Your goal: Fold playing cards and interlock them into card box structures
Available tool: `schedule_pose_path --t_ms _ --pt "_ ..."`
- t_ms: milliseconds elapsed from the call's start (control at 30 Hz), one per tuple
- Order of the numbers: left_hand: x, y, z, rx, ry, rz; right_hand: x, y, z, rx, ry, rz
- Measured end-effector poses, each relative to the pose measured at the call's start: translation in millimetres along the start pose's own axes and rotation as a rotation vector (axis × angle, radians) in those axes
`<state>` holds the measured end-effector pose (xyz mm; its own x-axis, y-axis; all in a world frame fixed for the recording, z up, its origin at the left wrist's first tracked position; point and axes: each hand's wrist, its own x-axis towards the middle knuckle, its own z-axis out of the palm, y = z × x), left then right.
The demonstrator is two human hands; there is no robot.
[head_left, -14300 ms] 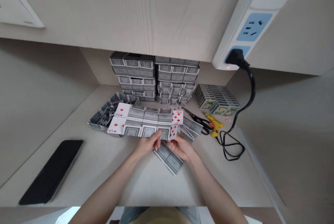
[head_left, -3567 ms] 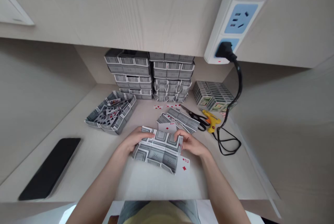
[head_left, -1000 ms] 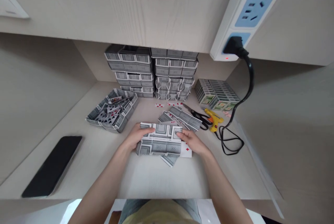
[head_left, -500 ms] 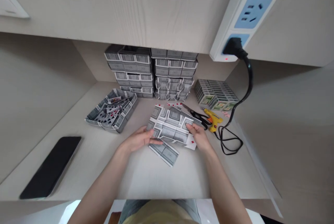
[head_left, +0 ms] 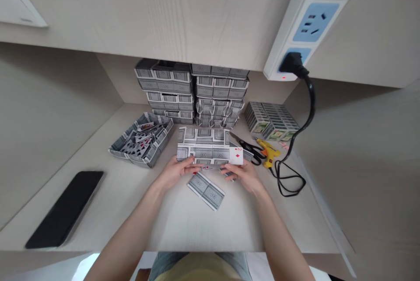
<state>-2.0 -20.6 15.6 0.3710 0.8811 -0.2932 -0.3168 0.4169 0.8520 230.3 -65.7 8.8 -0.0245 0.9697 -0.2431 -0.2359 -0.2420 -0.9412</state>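
Between my two hands is a panel of joined playing cards (head_left: 206, 143), mostly grey-patterned backs, with a two of diamonds (head_left: 236, 156) sticking out at its right end. My left hand (head_left: 177, 171) grips the panel's lower left corner, thumb on top. My right hand (head_left: 244, 175) holds the lower right edge near the two of diamonds; some of its fingers are underneath. Below the panel a joined pair of cards (head_left: 206, 191) lies back up on the table. Other card pieces show partly under the panel.
A card-made tray (head_left: 154, 154) with loose cards stands left. Behind are stacked card boxes (head_left: 170, 84) and packs of cards (head_left: 272, 119). Scissors (head_left: 254, 152) and a yellow glue gun (head_left: 269, 152) with its black cord lie right. A black phone (head_left: 65, 209) lies left; a power strip (head_left: 298, 40) hangs above.
The panel has turned level and shifted slightly left and away, exposing the two of diamonds. My right hand has moved down to its lower edge, and my left hand has moved slightly up.
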Motion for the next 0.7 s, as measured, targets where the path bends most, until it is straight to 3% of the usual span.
schedule_pose_path --t_ms 133,267,433,633,700 --pt "-6 -2 1.9 0.078 -0.157 -0.073 5 5 0 0.011 0.177 -0.048" --pt "-12 0 4.0 0.141 -0.289 -0.118 3 1 -3 0.018 0.204 -0.099" --pt "-7 -8 9.5 0.106 -0.180 -0.051 1 1 1 -0.022 0.263 -0.151" --pt "2 -24 15.6 0.206 -0.001 -0.007 5 11 13 -0.116 0.449 -0.357" --pt "3 -26 16.7 0.222 0.037 0.002 4 14 16 -0.136 0.442 -0.389"
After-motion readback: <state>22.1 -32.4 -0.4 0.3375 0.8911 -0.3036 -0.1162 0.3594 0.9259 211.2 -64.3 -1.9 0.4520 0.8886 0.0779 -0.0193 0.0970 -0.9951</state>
